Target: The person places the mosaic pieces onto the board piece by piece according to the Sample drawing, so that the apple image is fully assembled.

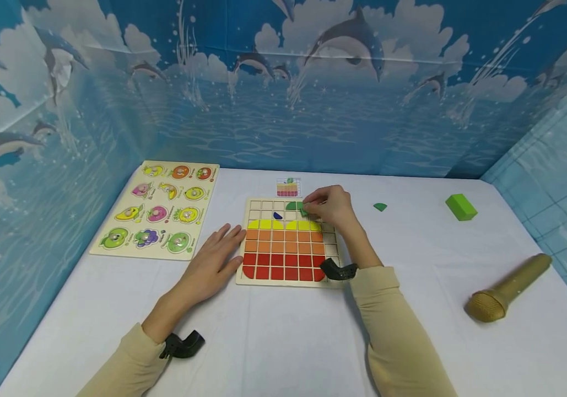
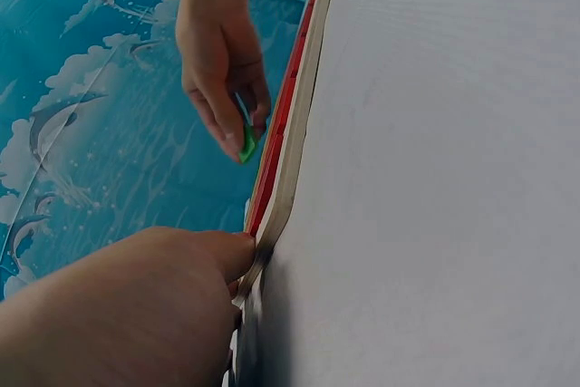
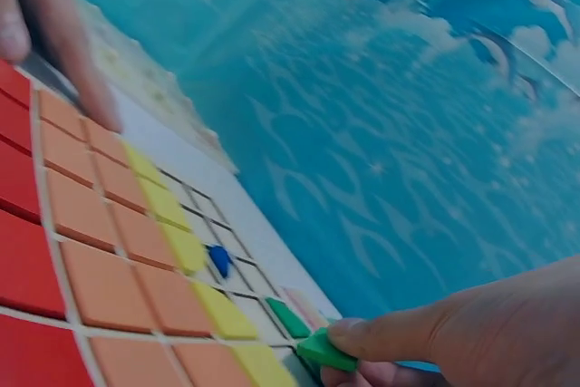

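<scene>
Fruit peg puzzle (image 1: pixel 156 209) at far left, untouched. Beside it, left hand (image 1: pixel 214 262) lying flat with straight fingers, pressing the left edge of the wooden mosaic board (image 1: pixel 262 207), holding nothing. On the board, red, orange and yellow rows filled, with a small blue tile (image 1: pixel 277 215) alone in the upper rows. Further right, right hand (image 1: pixel 330 205) pinching a green tile (image 1: pixel 304 210) between thumb and fingertips, low over the top rows, just beside a seated green piece (image 1: pixel 291 205). Seemingly the step of fitting this tile. Next move calls for turning it to match a free cell and lowering it flat. Then spare green piece (image 1: pixel 380 207), green block (image 1: pixel 460 207) and golden microphone (image 1: pixel 508 286), well apart.
</scene>
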Demonstrator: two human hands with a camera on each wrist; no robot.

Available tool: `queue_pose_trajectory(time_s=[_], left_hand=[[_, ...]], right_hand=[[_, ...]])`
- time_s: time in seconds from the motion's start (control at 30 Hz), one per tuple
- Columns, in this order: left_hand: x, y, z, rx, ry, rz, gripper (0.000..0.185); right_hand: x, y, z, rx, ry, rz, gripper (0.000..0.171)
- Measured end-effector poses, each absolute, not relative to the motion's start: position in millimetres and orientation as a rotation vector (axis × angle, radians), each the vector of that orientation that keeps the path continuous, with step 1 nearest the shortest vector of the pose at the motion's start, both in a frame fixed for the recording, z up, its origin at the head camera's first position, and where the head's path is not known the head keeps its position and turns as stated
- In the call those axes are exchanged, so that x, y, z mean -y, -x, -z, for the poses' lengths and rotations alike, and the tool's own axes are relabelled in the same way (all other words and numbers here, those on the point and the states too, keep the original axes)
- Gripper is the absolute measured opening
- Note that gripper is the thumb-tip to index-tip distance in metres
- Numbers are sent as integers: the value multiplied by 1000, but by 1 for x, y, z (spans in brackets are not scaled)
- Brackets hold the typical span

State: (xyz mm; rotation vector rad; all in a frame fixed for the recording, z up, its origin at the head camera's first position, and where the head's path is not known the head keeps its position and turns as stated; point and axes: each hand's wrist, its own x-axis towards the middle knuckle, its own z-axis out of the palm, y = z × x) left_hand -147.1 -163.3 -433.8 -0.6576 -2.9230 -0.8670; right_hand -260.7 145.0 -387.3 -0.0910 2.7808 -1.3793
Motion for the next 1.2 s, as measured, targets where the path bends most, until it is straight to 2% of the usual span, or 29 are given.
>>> queue_pose_trajectory(time_s=[0.27,1.2], left_hand=[[165,148,436,2921,664,862,63],[164,148,436,2923,657,852,64]], right_hand=[[-124,255,389,-2836,176,1328,14],[-107,251,392,-2983,204,1161,21]])
